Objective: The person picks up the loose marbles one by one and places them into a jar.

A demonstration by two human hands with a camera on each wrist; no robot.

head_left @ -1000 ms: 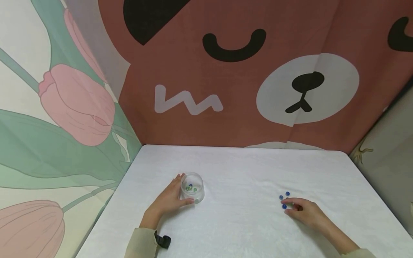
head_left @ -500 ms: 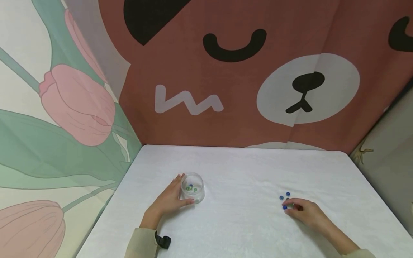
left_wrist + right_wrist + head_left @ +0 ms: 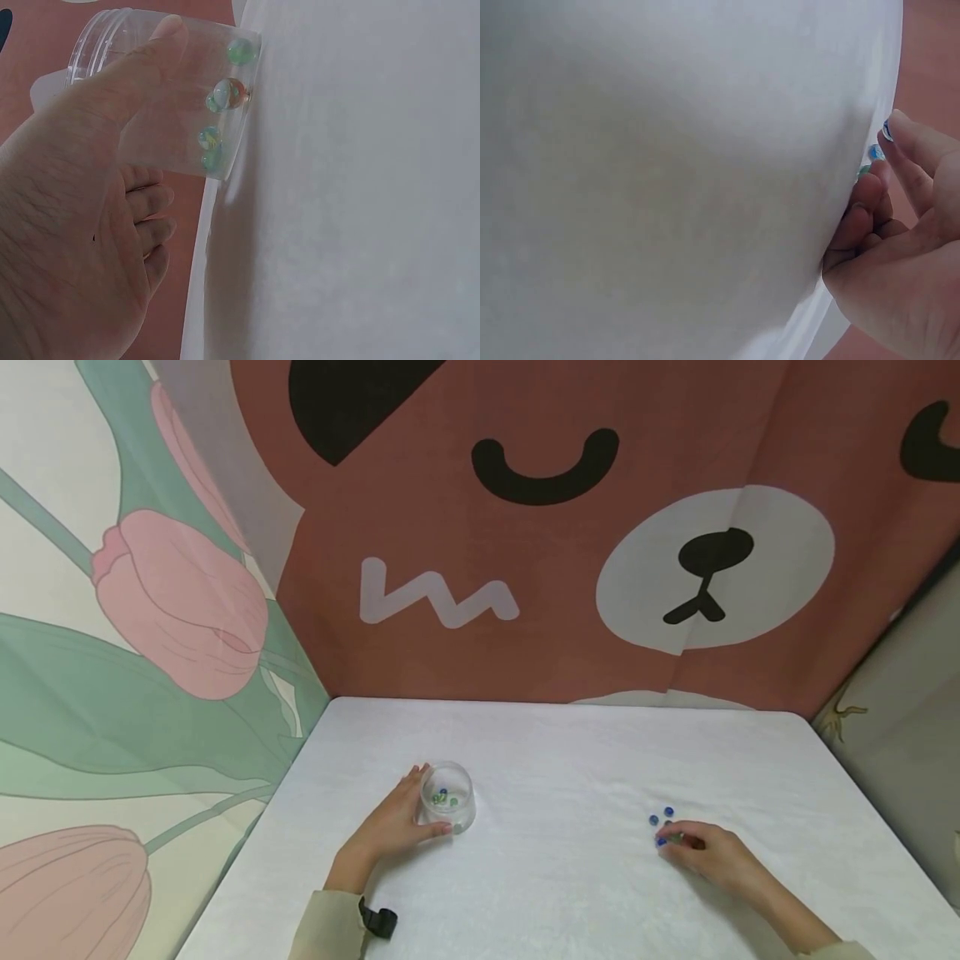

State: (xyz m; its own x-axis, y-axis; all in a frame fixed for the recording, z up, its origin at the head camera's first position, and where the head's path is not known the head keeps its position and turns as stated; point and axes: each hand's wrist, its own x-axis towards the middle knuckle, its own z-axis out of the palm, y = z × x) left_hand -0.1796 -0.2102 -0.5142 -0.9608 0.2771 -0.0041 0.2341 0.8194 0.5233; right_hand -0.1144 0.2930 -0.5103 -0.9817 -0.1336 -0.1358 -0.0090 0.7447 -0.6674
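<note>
On the left of the white table, my left hand point(image 3: 388, 823) holds a clear plastic jar point(image 3: 464, 814), its thumb along the near side. Several glass marbles point(image 3: 211, 138), mostly green and clear, lie at the jar's bottom. Over on the right, my right hand point(image 3: 716, 853) pinches a blue marble point(image 3: 887, 130) between thumb and index finger, low over the cloth. Two blue marbles, one farther back point(image 3: 669, 812) and one to its left point(image 3: 654, 820), lie just beyond the fingertips. Other marbles by that hand are partly hidden by its fingers.
A white cloth point(image 3: 555, 860) covers the table. Behind its back edge hangs a brown curtain point(image 3: 435, 668) with a bear face. A tulip-print curtain point(image 3: 180, 610) borders the left side. A black band point(image 3: 380, 922) sits at the left wrist.
The right thumb and index finger have closed on the nearest blue marble. The left hand and the jar have stayed in place.
</note>
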